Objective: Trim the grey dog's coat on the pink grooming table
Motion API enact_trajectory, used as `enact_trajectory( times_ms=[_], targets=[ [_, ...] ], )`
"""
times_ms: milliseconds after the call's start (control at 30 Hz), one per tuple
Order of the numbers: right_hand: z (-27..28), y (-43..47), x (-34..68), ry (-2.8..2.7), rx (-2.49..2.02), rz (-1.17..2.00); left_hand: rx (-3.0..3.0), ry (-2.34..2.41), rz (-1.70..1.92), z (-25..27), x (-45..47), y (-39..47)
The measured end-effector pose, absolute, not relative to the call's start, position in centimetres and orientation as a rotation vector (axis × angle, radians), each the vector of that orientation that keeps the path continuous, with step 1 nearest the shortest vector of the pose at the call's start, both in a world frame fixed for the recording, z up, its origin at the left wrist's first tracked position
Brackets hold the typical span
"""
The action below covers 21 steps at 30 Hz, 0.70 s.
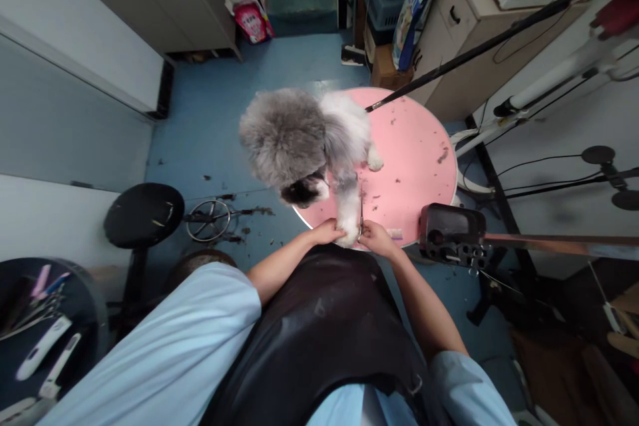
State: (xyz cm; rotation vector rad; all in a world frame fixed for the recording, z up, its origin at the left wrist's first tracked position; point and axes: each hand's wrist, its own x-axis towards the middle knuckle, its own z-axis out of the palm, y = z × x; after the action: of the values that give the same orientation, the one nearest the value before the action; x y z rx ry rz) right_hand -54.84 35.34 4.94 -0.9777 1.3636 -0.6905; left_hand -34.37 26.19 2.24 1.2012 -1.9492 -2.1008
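A fluffy grey and white dog (287, 136) is on the round pink grooming table (414, 153), its head lowered toward the left edge. One white foreleg (347, 203) stretches toward me. My left hand (328, 231) is closed around the paw at the end of that leg. Just right of the leg, my right hand (374, 237) grips the handles of a pair of scissors (362, 210). Their blades point away from me, alongside the fur. Whether the blades are apart cannot be made out.
Hair clippings lie on the tabletop and the blue floor (200, 126). A black grooming arm (474, 46) slants over the table's far right. A dark tool holder (452, 233) sits at the right edge. A black stool (144, 215) and a tool tray (92, 293) stand left.
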Motion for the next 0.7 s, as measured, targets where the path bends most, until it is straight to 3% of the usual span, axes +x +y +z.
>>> enact_trajectory(
  times_ms=[700],
  targets=[
    [5.9, 35.4, -54.6, 1.052, -0.765, -0.683, 1.217, -1.947, -2.102, 2.6, -34.4, 26.1]
  ],
)
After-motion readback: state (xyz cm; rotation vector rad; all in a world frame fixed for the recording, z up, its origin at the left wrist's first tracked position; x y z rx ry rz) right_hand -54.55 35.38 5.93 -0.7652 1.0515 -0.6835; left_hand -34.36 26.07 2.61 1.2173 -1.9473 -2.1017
